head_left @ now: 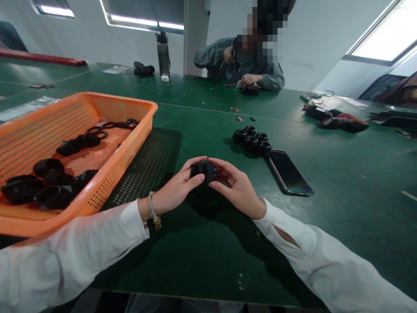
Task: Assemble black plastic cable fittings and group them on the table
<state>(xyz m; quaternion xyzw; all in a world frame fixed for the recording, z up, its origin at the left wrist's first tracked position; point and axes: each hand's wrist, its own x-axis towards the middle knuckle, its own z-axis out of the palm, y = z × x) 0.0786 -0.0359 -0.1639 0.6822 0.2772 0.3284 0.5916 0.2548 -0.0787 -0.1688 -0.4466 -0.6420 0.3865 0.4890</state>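
Just above the table, a black cylindrical fitting [211, 171] with a wider end on the right is held between my two hands. My left hand [180, 184] grips its narrower left end, thumb in front and fingers behind. Around the wider end curl the fingers and thumb of my right hand [237, 184]. Beyond my right hand, a cluster of several black round ring-like parts [251, 141] sits on the green table [195, 261]. More black tubular parts [54, 191] lie in the orange basket [122, 167] on the left.
A smartphone [289, 173] lies right of the ring-like parts. Black-and-red tools [339, 119] rest at the far right. A tall dark device [163, 56] stands at the back. Across the table sits a person in a grey sleeve [215, 54], hands at small parts.
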